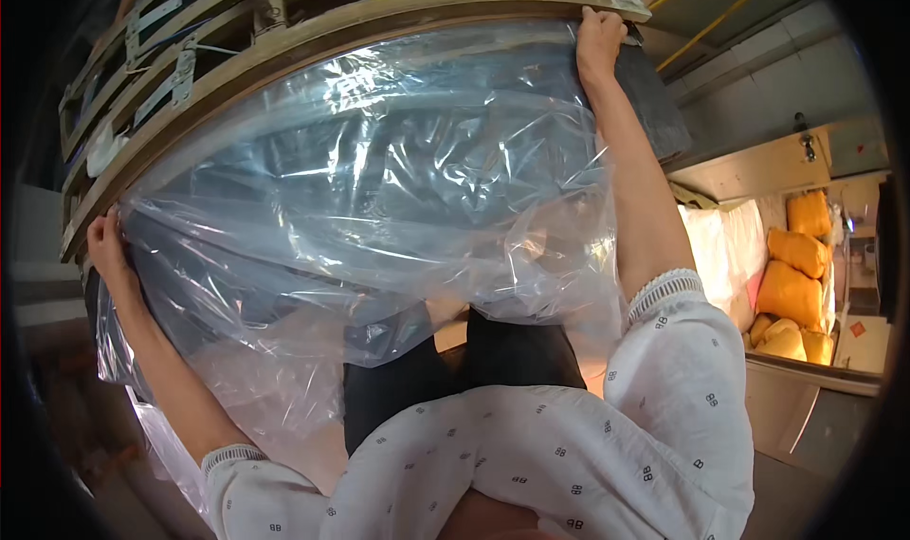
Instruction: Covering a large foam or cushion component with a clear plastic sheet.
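Observation:
A wide sheet of clear plastic film [417, 151] is stretched in front of me, creased and shiny, over a dark surface that shows through it. Its lower part hangs loosely across my legs. At the far right corner, my right hand [599, 47] is closed on the film's edge, against a wooden frame [313, 39]. My left hand [108, 246] grips the film at the left end, just below the same frame. Both arms are spread wide. A dark fabric side [654, 104] shows uncovered beyond my right wrist.
Metal brackets [180, 73] join the wooden slats at the upper left. To the right, several orange bundles [791, 265] lie in a brightly lit opening beside a wooden panel [758, 165]. Yellow cables [711, 23] run at the upper right.

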Demonstrator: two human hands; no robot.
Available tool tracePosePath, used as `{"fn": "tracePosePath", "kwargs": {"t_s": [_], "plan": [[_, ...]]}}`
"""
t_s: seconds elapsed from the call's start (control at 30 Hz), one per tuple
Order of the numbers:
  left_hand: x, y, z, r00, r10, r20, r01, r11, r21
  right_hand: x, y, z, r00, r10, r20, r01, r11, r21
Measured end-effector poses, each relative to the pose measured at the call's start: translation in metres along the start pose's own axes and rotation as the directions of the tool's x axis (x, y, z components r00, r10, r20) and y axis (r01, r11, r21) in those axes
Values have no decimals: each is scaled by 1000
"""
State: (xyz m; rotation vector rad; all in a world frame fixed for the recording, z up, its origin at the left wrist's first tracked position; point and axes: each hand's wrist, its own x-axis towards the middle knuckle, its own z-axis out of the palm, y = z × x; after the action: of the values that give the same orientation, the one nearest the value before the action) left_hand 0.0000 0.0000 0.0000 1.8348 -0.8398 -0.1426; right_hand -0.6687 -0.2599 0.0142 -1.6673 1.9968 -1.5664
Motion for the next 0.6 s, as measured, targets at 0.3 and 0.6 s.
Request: {"fn": "tracePosePath", "kwargs": {"t_s": [0.3,0.6], "plan": [[-5,-6,13,935,348,-70,-335,930,150,5,13,8,977,-60,-202,75,995,64],[-117,65,-72,975,-143,169,96,962,256,-77,-23,-79,652,-604,459,622,772,131]]}}
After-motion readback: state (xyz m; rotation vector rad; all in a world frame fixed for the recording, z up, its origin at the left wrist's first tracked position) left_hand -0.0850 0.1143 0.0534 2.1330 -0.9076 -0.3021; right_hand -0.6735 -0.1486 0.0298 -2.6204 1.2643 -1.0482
